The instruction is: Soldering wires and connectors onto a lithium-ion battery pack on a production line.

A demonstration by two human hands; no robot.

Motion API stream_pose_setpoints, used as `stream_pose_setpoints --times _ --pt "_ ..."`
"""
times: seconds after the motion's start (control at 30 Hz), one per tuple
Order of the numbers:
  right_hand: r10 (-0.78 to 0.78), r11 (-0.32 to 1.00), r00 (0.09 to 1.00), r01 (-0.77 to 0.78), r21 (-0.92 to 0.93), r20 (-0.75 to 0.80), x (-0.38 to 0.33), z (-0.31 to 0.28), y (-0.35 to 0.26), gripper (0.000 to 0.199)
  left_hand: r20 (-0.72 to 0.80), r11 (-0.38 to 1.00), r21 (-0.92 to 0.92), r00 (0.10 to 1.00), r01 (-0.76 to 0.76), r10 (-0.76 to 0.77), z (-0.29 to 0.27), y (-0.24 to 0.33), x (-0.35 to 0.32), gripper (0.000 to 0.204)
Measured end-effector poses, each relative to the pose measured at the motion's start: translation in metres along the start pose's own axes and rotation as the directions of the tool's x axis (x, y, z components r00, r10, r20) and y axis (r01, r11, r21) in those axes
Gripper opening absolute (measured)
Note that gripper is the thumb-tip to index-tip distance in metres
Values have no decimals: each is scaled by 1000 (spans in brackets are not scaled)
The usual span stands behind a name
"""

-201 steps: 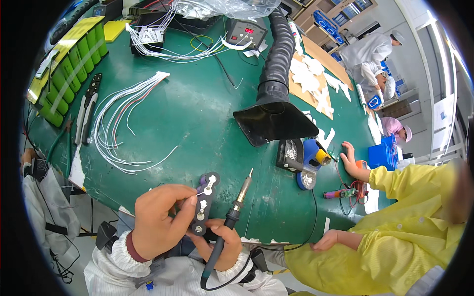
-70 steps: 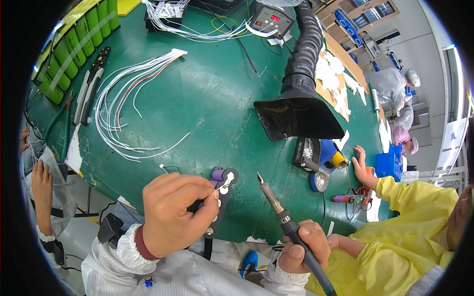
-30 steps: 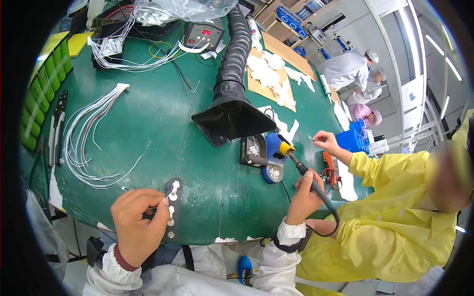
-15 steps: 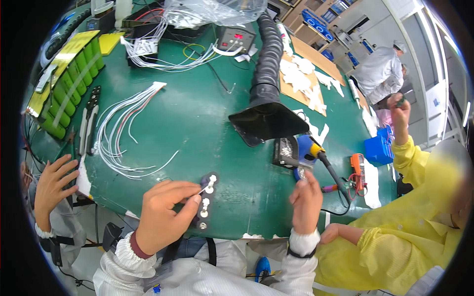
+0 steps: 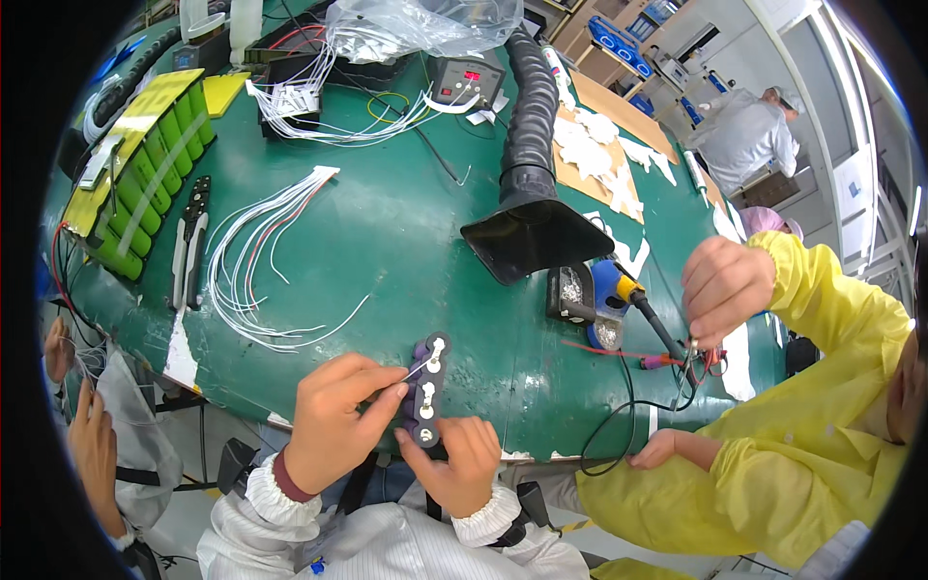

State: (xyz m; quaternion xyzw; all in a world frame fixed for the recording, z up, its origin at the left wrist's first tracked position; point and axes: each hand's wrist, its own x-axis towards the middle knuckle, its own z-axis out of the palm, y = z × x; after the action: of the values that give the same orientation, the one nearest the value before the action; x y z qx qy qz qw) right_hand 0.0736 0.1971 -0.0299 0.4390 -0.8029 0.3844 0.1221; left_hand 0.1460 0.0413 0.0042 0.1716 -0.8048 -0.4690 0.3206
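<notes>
A small purple battery pack (image 5: 422, 398) with a row of round cells and shiny metal tabs stands on the green table's near edge, in front of me. My left hand (image 5: 343, 411) pinches a thin white wire (image 5: 417, 369) between thumb and forefinger, its end over the pack's upper tab. My right hand (image 5: 459, 464) holds the near end of the pack, thumb against its side and fingers curled. Beyond the pack lies a bundle of white wires (image 5: 232, 261) with one red strand and a white connector.
A black fume hose (image 5: 530, 145) with a wide hood hangs ahead. To the right are a soldering iron (image 5: 657, 324) in its stand and a co-worker's hand (image 5: 725, 285) among test leads. At left lie wire strippers (image 5: 189, 242) and a large green battery pack (image 5: 145, 184).
My right hand has come left from beside the soldering stand to the battery pack. The yellow-sleeved co-worker's raised hand has come down over the leads. Another person's hand at left has drawn back.
</notes>
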Motion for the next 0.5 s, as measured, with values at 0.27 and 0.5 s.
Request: stream_pose_setpoints --times 0.27,0.5 --pt "-24 999 998 26 -40 53 0 -21 28 33 49 992 -111 997 59 -54 9 2 1 15" --pt "-21 999 995 16 46 100 3 -28 41 31 59 968 95 972 -232 227 19 -1 6 22"
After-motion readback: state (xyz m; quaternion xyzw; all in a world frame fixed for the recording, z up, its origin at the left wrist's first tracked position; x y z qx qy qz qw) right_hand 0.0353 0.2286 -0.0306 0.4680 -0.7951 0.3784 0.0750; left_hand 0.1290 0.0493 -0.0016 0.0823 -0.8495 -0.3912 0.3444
